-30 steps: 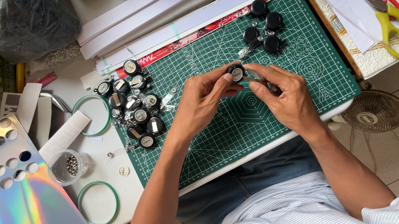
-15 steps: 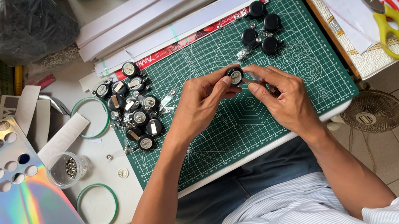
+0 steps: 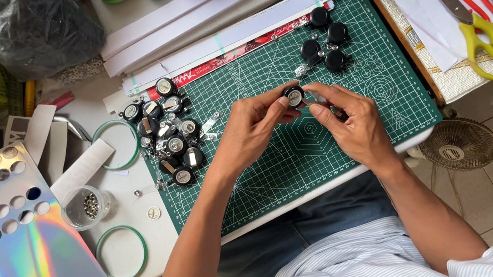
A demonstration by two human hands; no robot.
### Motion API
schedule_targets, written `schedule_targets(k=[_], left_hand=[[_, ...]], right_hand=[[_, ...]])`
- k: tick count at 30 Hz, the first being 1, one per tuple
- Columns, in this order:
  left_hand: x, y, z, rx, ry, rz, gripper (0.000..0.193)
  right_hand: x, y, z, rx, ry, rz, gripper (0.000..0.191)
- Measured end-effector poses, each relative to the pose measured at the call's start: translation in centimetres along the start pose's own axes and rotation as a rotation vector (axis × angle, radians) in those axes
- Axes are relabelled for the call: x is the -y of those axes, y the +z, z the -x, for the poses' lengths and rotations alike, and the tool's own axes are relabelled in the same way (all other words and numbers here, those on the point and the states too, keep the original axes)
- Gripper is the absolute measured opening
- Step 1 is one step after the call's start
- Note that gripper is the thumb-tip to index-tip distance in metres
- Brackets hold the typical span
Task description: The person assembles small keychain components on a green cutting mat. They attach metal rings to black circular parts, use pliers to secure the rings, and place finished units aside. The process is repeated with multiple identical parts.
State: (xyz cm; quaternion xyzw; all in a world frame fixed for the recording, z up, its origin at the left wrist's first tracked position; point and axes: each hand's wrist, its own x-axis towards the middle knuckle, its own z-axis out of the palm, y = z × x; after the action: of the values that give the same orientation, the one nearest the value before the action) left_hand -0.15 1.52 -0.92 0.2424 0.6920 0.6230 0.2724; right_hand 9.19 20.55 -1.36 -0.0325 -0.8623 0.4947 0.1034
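Badge reel (image 3: 294, 95) – small round black disc with a shiny face – looks light, rigid and a bit slick. Left hand (image 3: 252, 129) fingers pinch its rim, right hand (image 3: 352, 123) fingers close on its other edge – rim's the place to hold it.

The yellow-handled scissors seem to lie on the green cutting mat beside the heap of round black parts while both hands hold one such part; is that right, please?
Not quite. The yellow-handled scissors lie off the green cutting mat, to its right on white paper, as the head view shows. The rest holds: the left hand and right hand hold one round black part.
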Motion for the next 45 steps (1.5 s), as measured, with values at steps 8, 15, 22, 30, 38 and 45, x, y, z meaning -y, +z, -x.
schedule_targets(k=[8, 15, 22, 30, 38, 45], left_hand=[[0.3, 0.1, 0.0, 0.013, 0.033, 0.042, 0.044], [0.1, 0.2, -0.1, 0.010, 0.017, 0.035, 0.043], [0.3, 0.5, -0.3, 0.015, 0.040, 0.083, 0.042], [0.7, 0.8, -0.2, 0.019, 0.031, 0.123, 0.043], [0.7, 0.9, -0.1, 0.026, 0.018, 0.123, 0.042], [0.7, 1.0, -0.1, 0.026, 0.018, 0.145, 0.043]], right_hand=[[0.0, 0.0, 0.1, -0.010, 0.008, 0.011, 0.033], [0.0, 0.0, -0.1, -0.019, 0.022, 0.023, 0.033], [0.0, -0.1, 0.0, -0.039, 0.021, 0.007, 0.032], [0.3, -0.1, 0.1, -0.067, 0.012, 0.027, 0.031], [0.4, -0.2, 0.2, -0.077, -0.013, 0.033, 0.030], [-0.2, -0.1, 0.3, -0.106, -0.081, 0.061, 0.030]])
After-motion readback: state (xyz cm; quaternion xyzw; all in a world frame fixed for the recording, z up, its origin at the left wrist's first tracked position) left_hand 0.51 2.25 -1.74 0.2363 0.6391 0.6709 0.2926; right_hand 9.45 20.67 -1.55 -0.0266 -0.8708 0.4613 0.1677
